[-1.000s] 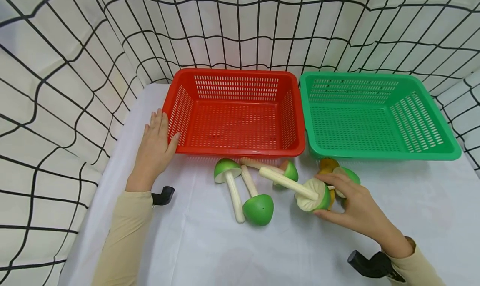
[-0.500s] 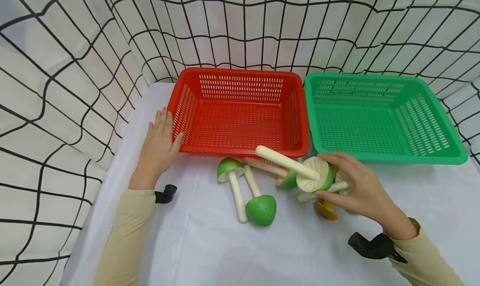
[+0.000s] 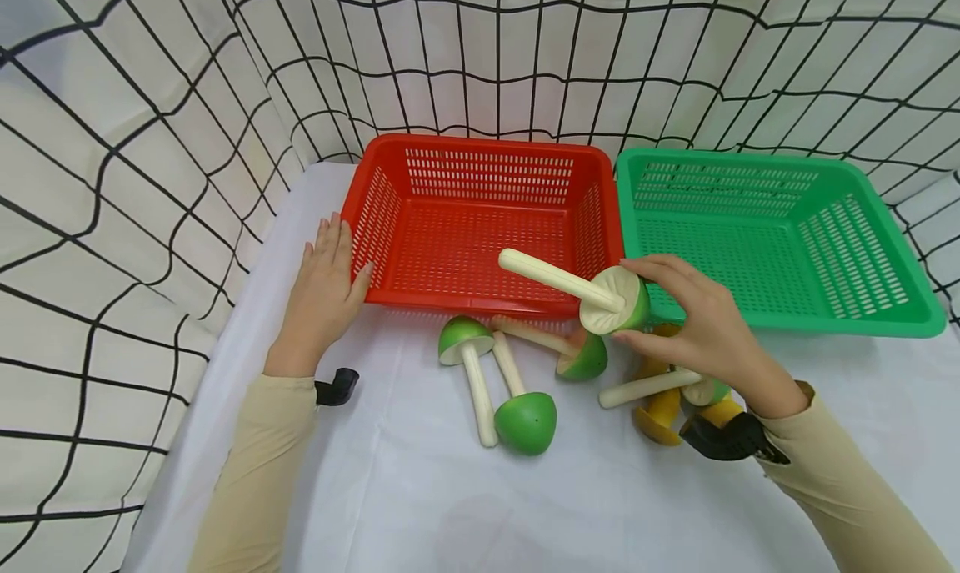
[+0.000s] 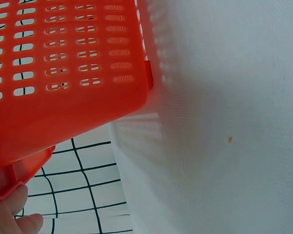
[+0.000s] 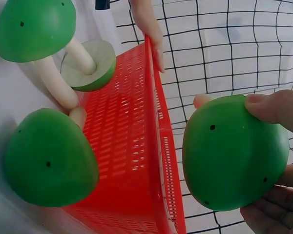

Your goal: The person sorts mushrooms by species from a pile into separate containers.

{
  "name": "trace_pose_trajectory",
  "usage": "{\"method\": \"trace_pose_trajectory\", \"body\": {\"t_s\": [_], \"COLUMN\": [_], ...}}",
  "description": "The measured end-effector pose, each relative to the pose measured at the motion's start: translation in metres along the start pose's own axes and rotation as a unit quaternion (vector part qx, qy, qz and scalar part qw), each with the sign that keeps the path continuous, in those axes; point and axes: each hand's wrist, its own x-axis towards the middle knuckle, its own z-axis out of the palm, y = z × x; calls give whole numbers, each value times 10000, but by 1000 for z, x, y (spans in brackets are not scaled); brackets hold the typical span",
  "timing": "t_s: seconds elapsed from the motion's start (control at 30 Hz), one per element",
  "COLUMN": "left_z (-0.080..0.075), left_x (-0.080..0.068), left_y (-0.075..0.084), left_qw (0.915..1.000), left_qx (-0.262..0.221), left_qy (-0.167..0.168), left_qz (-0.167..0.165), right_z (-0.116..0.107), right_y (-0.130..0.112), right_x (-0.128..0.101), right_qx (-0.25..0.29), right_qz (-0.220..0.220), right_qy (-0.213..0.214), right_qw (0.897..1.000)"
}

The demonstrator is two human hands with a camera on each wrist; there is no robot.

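Note:
My right hand point(image 3: 697, 323) grips a toy mushroom point(image 3: 609, 301) by its green cap, the pale stem pointing left over the front rim of the red basket point(image 3: 480, 304). In the right wrist view, thumb and fingers hold the dotted cap point(image 5: 234, 151) beside the basket wall. My left hand point(image 3: 318, 298) rests against the basket's left side with straight fingers, thumb near the front corner. The left wrist view catches its fingertips point(image 4: 17, 200) at the red rim. Three green mushrooms point(image 3: 527, 423) lie on the cloth in front of the red basket.
A green basket point(image 3: 825, 329) stands right beside the red one. Below my right hand lie another green-capped mushroom point(image 3: 647, 388) and yellow ones point(image 3: 660, 427), partly hidden by the wrist. Black-grid white sheeting point(image 3: 517, 56) rises behind and at the left.
My right hand has lifted the green mushroom away from the right-hand pile and moved it up toward the red basket's front rim. The left hand stays at the basket's side.

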Motion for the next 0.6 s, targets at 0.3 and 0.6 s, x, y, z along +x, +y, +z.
{"method": "trace_pose_trajectory", "body": {"t_s": [0.3, 0.6], "left_z": [2, 0], "left_x": [-1, -1], "left_y": [0, -1], "left_qw": [10000, 10000], "left_qx": [-50, -23], "left_qy": [9, 30], "left_qz": [17, 8], "right_z": [16, 39], "right_y": [8, 17], "right_x": [20, 41], "right_qx": [293, 684], "right_qz": [328, 594], "right_qy": [-345, -336], "right_qw": [9984, 9953]}}
